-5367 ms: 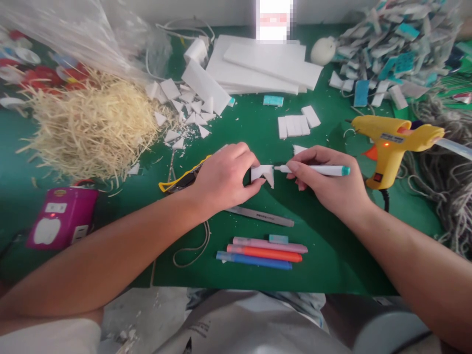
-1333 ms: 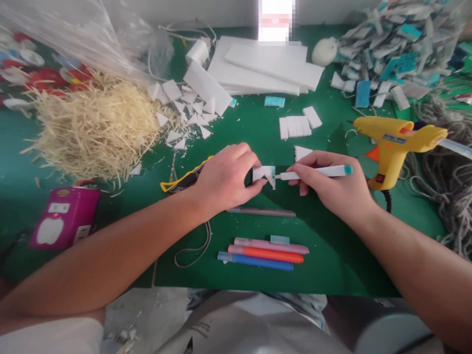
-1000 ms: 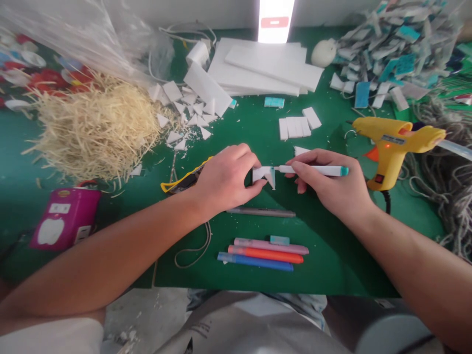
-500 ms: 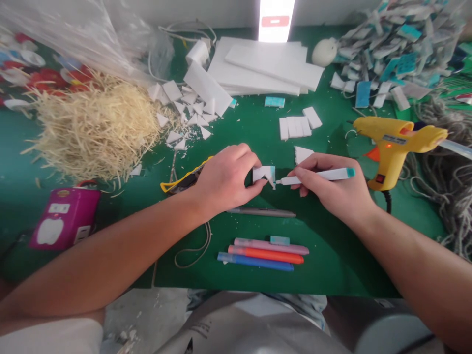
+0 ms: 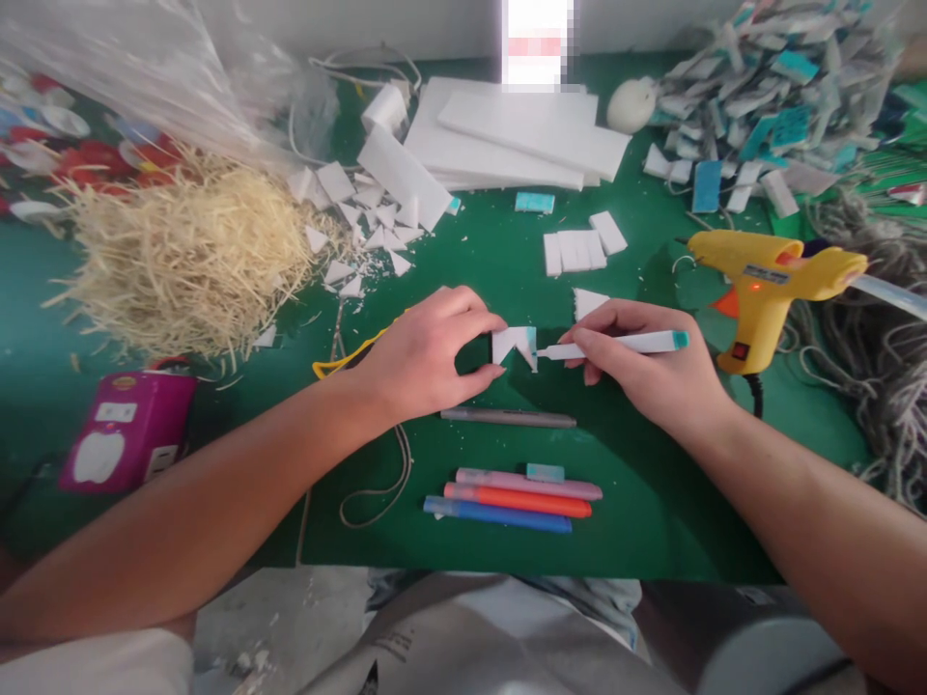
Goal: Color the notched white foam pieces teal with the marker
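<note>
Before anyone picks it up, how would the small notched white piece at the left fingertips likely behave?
The notched white piece looks like foam, so it is probably light for its size. Its straight, crisp edges suggest it is fairly stiff. Its two tapering points look narrow, so they might snap if squeezed.

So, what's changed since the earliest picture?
The left hand has shifted left, thumb and finger spread wider, baring more of the white piece; whether they grip is unclear. The white piece's right end has gained teal. The right hand still holds the marker; the glue gun stays put.
</note>
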`<move>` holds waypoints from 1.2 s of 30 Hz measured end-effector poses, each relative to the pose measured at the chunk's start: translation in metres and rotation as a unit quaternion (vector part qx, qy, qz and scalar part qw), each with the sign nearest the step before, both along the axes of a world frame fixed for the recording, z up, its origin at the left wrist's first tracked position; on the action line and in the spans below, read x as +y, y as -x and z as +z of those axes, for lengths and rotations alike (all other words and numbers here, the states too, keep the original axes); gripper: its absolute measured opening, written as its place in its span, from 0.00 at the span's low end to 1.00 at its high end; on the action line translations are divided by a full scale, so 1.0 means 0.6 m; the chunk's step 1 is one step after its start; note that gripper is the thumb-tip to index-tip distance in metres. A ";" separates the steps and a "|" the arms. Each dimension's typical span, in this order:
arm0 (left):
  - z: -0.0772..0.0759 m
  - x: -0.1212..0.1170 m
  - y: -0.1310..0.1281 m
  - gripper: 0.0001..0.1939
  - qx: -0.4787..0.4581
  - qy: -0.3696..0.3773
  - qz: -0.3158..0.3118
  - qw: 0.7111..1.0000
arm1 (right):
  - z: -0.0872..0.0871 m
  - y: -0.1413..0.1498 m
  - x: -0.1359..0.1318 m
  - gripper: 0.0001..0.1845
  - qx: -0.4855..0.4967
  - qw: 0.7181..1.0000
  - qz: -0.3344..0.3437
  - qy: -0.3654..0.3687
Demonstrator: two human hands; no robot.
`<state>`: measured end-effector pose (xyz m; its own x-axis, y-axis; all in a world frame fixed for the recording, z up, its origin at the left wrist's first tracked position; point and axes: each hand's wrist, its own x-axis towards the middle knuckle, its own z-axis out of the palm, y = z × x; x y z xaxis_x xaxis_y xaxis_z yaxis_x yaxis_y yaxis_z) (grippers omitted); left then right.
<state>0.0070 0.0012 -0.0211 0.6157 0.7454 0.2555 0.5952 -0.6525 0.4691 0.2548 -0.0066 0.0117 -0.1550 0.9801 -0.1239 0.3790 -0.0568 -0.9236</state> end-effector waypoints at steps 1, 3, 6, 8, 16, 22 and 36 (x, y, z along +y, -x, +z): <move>0.000 0.000 -0.001 0.16 0.002 0.001 0.004 1.000 | -0.001 0.000 0.000 0.05 0.004 1.000 -0.006 -0.001; -0.001 0.000 -0.002 0.16 0.007 0.003 0.010 1.000 | -0.002 0.000 0.000 0.05 0.006 1.000 -0.017 -0.004; -0.001 0.001 -0.003 0.16 0.011 0.016 0.017 1.000 | -0.003 -0.005 -0.001 0.06 -0.015 1.000 0.009 0.006; -0.001 0.002 -0.003 0.16 0.008 0.025 0.018 0.999 | -0.002 -0.008 -0.001 0.07 -0.030 0.999 0.033 0.012; 0.002 0.002 -0.004 0.16 0.024 0.039 0.030 0.998 | 0.006 -0.004 -0.001 0.08 -0.022 1.000 0.014 0.017; 0.004 0.002 -0.003 0.16 0.026 0.046 0.030 0.998 | 0.005 -0.007 0.000 0.07 -0.022 1.000 -0.005 0.010; 0.003 0.003 -0.006 0.16 0.024 0.047 0.030 0.998 | -0.003 0.003 0.000 0.04 0.000 1.000 -0.025 0.002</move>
<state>0.0108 0.0028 -0.0193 0.5791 0.8007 0.1534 0.6554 -0.5691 0.4967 0.2528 -0.0064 0.0099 -0.1062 0.9860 -0.1288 0.3760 -0.0801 -0.9232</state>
